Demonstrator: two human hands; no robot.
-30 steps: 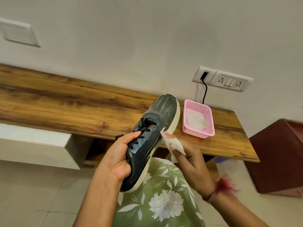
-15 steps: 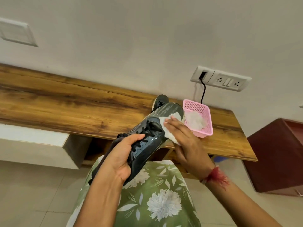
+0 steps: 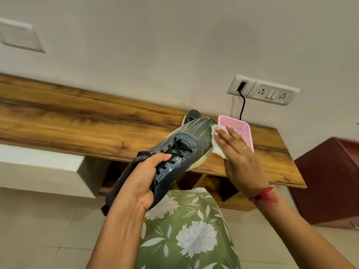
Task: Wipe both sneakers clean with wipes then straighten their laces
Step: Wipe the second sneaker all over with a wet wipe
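Now left hand clasps sneaker; flat right hand presses wipe, hiding basket interior.

The left forearm extends up from the bottom edge. The left hand grips a dark grey mesh sneaker at its laced middle, with the thumb lying over the laces. The right hand, fingers straight and together, presses a crumpled white wipe against the toe. A frayed red thread circles the right wrist.
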